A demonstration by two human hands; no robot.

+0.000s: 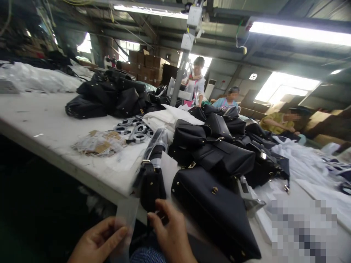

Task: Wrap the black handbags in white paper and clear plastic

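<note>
My left hand (100, 239), at the bottom left of centre, pinches a thin translucent strip (127, 215) between thumb and fingers. To its right, my right hand (172, 228) has curled fingers at the lower end of a small black bag (152, 184) at the table's edge; what its fingertips hold is too small to make out. Clear wrapping (157, 140) lies around a black rolled part behind that bag. A larger black bag (214, 208) with a gold clasp lies just right of my right hand.
Black bags (219, 153) are heaped across the white table (49, 128), with another pile (109, 95) farther back. Tags (100, 142) and coiled straps (139, 129) lie left of centre. A post (179, 78) rises behind. Several people work beyond.
</note>
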